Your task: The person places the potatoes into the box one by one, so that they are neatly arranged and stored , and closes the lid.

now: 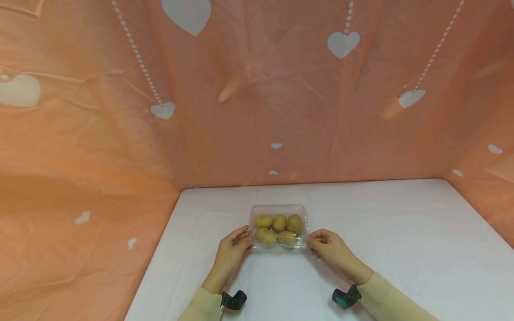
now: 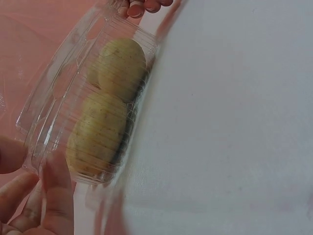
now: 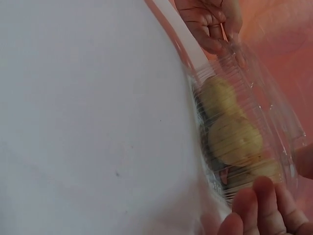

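A clear plastic container [image 1: 279,208] with a lid stands on the white table, and several yellow-brown potatoes [image 1: 295,224] lie inside it. My left hand [image 1: 233,249] pinches its near left corner between thumb and fingers. At the near right corner, my right hand [image 1: 331,249] grips the edge the same way. The left wrist view shows the ribbed side wall [image 2: 122,29] with potatoes [image 2: 100,132] behind it. From the right wrist, the rim lies between the thumb [image 3: 304,161] and fingers [image 3: 266,200]; potatoes [image 3: 234,139] show through the plastic.
The white-covered table [image 1: 401,232] spreads on both sides of the container. Orange sheeting [image 1: 257,111] printed with white hearts hangs behind the table and along its sides. A dark wrist-worn device [image 1: 234,300] sits at the left cuff, another device [image 1: 346,297] at the right.
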Demonstrator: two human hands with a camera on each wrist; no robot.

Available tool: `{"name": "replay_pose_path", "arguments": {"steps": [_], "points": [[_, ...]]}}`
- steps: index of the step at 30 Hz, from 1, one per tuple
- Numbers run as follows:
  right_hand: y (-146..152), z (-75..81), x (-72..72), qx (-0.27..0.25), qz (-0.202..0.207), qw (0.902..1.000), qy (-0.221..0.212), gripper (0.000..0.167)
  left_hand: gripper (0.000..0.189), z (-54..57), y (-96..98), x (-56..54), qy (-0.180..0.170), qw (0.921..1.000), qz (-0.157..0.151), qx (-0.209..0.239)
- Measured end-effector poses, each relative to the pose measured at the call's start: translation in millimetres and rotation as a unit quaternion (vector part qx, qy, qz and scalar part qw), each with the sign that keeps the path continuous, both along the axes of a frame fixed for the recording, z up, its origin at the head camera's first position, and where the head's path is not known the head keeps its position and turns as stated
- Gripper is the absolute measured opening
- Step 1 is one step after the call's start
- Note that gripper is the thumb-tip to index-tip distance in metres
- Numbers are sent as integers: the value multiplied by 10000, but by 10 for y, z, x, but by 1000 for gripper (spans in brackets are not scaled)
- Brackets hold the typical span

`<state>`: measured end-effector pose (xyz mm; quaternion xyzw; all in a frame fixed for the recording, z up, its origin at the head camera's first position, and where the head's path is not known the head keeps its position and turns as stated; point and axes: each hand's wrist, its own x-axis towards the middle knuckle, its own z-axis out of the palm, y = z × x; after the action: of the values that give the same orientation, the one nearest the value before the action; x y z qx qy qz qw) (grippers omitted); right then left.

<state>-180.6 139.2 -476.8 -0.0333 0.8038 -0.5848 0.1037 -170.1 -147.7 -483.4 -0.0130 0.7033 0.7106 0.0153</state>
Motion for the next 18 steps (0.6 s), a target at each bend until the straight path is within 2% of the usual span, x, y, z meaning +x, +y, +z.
{"name": "replay_pose_path", "arguments": {"steps": [8,18], "points": [[18,4,13,-54,235,9996,-153,24,45,-46,-4,-14,2,10000,-24,-39],[-10,-20,-12,146,151,9994,-291,27,46,-55,7,-23,-29,9997,-63,216]]}}
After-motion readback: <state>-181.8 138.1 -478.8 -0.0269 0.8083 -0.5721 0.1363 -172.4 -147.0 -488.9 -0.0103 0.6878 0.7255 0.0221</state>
